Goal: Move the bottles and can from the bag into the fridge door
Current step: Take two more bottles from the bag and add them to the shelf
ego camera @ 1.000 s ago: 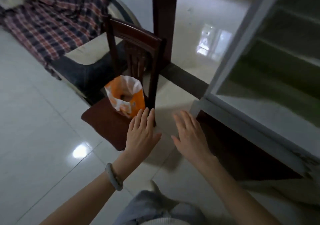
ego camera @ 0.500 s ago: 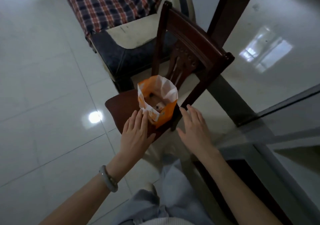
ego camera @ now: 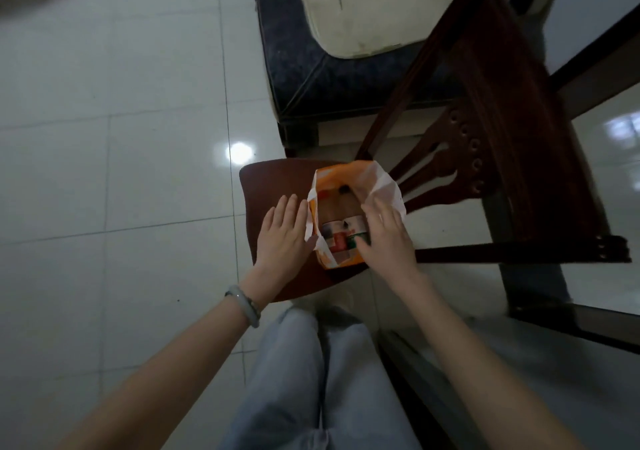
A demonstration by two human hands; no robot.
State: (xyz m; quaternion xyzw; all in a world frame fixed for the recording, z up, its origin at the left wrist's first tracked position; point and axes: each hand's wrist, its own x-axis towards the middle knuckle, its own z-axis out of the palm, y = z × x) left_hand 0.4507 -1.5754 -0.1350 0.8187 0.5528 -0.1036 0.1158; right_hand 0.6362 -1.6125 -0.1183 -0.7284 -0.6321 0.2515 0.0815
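Note:
An orange and white plastic bag (ego camera: 388, 186) stands open on the dark wooden chair seat (ego camera: 273, 183). Inside it I see bottles lying together, one with a white, red and green label (ego camera: 341, 233), and a dark cap further in. My left hand (ego camera: 284, 238) lies flat against the bag's left outer side, fingers apart and holding nothing. My right hand (ego camera: 386, 238) reaches over the bag's right rim with fingers spread, its thumb close to the labelled bottle. No can is distinguishable. The fridge door is out of view.
The chair's carved backrest (ego camera: 485, 144) rises to the right of the bag. A navy and cream sofa (ego camera: 339, 51) stands behind the chair. White tiled floor (ego camera: 121, 172) spreads to the left. A dark table frame (ego camera: 554, 325) runs along the right. My pale trousers (ego camera: 311, 380) show below.
The view has tilted down over the bag. Both hands moved forward to the bag: the left now rests against its side, the right reaches over its rim.

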